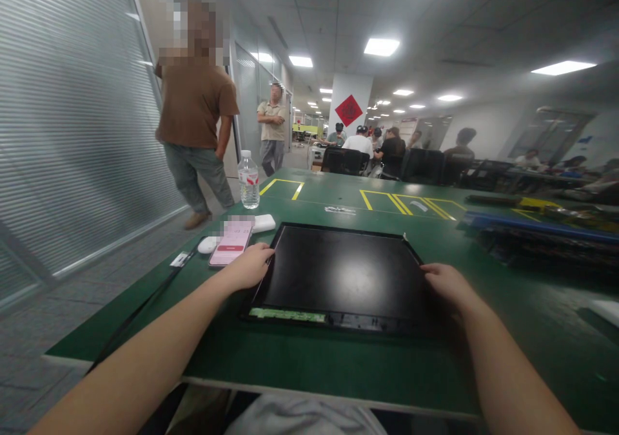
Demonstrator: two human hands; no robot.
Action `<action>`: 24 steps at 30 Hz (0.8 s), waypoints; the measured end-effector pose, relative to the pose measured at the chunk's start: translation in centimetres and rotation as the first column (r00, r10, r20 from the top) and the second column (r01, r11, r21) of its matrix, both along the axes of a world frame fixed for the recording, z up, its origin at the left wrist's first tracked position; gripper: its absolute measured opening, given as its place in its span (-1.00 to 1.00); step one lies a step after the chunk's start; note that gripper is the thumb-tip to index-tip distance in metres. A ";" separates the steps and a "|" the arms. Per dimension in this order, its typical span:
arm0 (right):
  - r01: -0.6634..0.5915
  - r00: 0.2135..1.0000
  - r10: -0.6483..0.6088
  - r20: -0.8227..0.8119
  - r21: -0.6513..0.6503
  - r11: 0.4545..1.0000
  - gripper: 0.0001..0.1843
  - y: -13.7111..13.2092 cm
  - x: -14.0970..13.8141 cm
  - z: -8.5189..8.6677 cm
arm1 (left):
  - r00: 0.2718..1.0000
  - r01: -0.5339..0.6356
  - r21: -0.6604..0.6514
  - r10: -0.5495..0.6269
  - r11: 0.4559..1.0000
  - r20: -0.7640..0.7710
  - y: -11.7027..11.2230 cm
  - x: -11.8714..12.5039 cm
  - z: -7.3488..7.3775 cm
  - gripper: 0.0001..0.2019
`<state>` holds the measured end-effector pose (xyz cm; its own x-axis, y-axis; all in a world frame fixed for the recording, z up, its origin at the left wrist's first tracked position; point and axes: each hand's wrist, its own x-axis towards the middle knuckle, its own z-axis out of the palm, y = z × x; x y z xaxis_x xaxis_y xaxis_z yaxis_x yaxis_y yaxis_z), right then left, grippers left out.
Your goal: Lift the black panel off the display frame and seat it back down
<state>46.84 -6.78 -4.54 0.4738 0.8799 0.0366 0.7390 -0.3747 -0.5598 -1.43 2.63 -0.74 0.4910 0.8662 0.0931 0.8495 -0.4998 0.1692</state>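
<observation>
Black flat panel (343,274) lay face up on green bench (271,357), square to near edge, both hands on it. Left hand (249,266) rested on panel's left edge, grip curled loosely over the rim, fingers together, not clearly pinching. Right hand (447,283) sat on right edge near the far corner, fingers bent down over the side; could not tell how firmly it gripped. Exposed green circuit strip (285,314) ran along panel's near edge, beside a dark bare section with connectors, so bezel or cover looked absent there. Judged mid-way: panel placed and steadied, strip uncovered, no tool or loose part in either hand. What remained could not be read from the view.

Just left of panel: pink phone (231,243), screen lit, touching nothing but bench. White mouse-like puck (207,244) beside it, white box (264,222) behind. Black cable (145,306) trailed off bench's left edge.

Containers: clear water bottle (249,180) stood upright further back, capped, appeared nearly full. Blue tray (532,225) at far right held dark parts, contents too blurred to name.

Yellow floor-tape outlines (387,201) marked on far bench surface. Two people stood in the aisle at left, others seated in the background.
</observation>
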 end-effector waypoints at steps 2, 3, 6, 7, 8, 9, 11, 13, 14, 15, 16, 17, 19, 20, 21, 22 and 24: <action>-0.002 1.000 0.002 -0.005 0.009 1.000 -0.62 0.0 0.1 0.0 | 1.000 -0.002 0.012 0.002 1.000 0.006 0.1 0.0 -0.1 -0.51; 0.002 1.000 -0.002 -0.004 0.011 1.000 -0.62 0.1 0.2 0.0 | 1.000 0.000 0.015 0.000 1.000 0.008 0.1 0.0 -0.2 -0.51; -0.005 1.000 0.005 0.009 0.023 1.000 -0.62 0.2 0.4 -0.1 | 1.000 0.011 0.016 -0.012 1.000 0.021 0.2 0.0 -0.3 -0.53; -0.014 1.000 0.014 0.015 0.031 0.999 -0.62 0.3 0.4 -0.1 | 0.999 0.013 0.013 -0.013 1.000 0.031 0.2 0.0 -0.3 -0.54; -0.021 1.000 0.020 0.022 0.044 0.999 -0.61 0.3 0.5 -0.2 | 0.999 0.014 0.008 -0.014 1.000 0.042 0.2 0.0 -0.3 -0.54; -0.024 0.999 0.023 0.028 0.058 0.998 -0.61 0.3 0.5 -0.2 | 0.999 0.013 0.001 -0.013 1.000 0.053 0.2 0.0 -0.3 -0.54; -0.022 0.999 0.019 0.033 0.077 0.997 -0.61 0.4 0.6 -0.4 | 0.998 0.012 -0.010 -0.011 1.000 0.062 0.2 0.1 -0.2 -0.54; -0.018 0.999 0.015 0.035 0.083 0.996 -0.61 0.4 0.7 -0.4 | 0.999 0.012 -0.015 -0.012 1.000 0.045 0.1 0.1 -0.1 -0.53; -0.017 0.999 0.014 0.036 0.082 0.997 -0.61 0.4 0.7 -0.4 | 0.999 0.012 -0.015 -0.012 1.000 0.029 0.1 0.1 0.0 -0.53; -0.017 0.999 0.014 0.035 0.078 0.997 -0.62 0.4 0.7 -0.4 | 1.000 0.013 -0.015 -0.013 1.000 0.013 0.1 0.2 0.0 -0.52; -0.015 0.999 0.012 0.034 0.073 0.997 -0.62 0.4 0.7 -0.4 | 1.000 0.015 -0.016 -0.015 1.000 -0.002 0.1 0.2 0.1 -0.51; -0.012 0.999 0.010 0.031 0.069 0.998 -0.62 0.4 0.6 -0.3 | 1.000 0.016 -0.016 -0.016 1.000 -0.012 0.1 0.2 0.1 -0.50; -0.006 1.000 0.005 0.019 0.057 0.998 -0.63 0.4 0.6 -0.2 | 1.000 0.020 -0.014 -0.020 1.000 -0.013 0.2 0.2 0.1 -0.51; -0.005 1.000 0.004 0.010 0.053 0.999 -0.63 0.3 0.6 -0.2 | 1.000 0.021 -0.012 -0.021 1.000 -0.007 0.2 0.1 0.0 -0.51; -0.003 1.000 0.003 0.004 0.057 0.998 -0.64 0.3 0.5 -0.2 | 1.000 0.020 -0.010 -0.020 1.000 0.001 0.3 0.0 0.0 -0.51; -0.003 1.000 0.004 -0.001 0.066 0.998 -0.64 0.3 0.5 -0.2 | 1.000 0.018 -0.009 -0.018 1.000 0.011 0.3 0.0 -0.1 -0.52; -0.012 1.000 0.012 -0.006 0.085 0.996 -0.64 0.2 0.5 -0.4 | 0.999 0.017 -0.012 -0.016 1.000 0.048 0.4 -0.2 -0.3 -0.51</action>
